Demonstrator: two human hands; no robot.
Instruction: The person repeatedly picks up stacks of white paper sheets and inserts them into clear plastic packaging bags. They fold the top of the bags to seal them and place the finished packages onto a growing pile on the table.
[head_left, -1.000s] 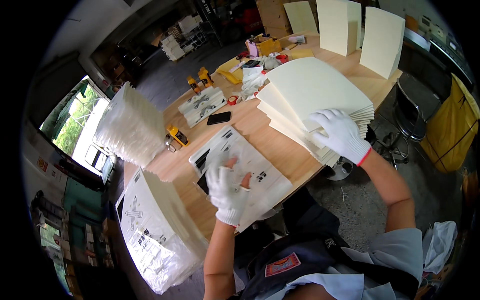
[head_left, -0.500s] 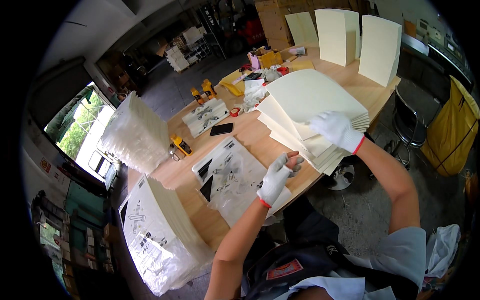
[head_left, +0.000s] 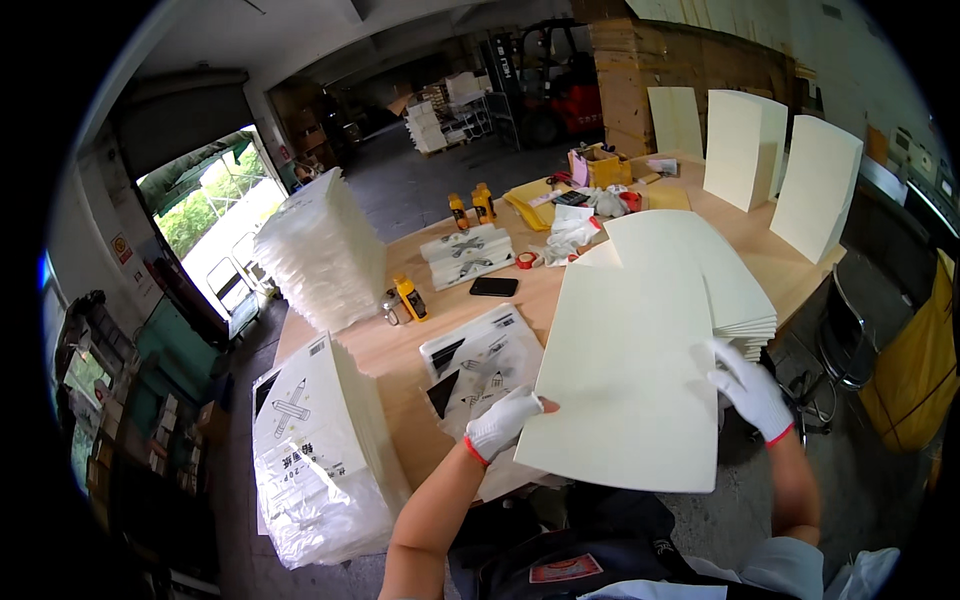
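I hold a large cream-coloured sheet (head_left: 625, 370) lifted above the wooden table (head_left: 390, 350), tilted toward me. My left hand (head_left: 503, 421), in a white glove, grips its left edge. My right hand (head_left: 750, 390), also gloved, grips its right edge. Behind the sheet lies a fanned stack of the same cream sheets (head_left: 700, 265). Under the sheet's left side rests a clear printed bag (head_left: 480, 360) flat on the table.
A tall pile of printed bags (head_left: 310, 440) stands at the table's near left, a white stack (head_left: 320, 250) behind it. Yellow bottles (head_left: 410, 297), a black phone (head_left: 493, 287), tape and small packs sit mid-table. Upright cream boards (head_left: 745, 145) stand far right. A chair (head_left: 850, 340) is at right.
My left hand left the printed bag and moved right to the sheet's edge. Both hands have lifted one cream sheet off the stack and brought it toward me.
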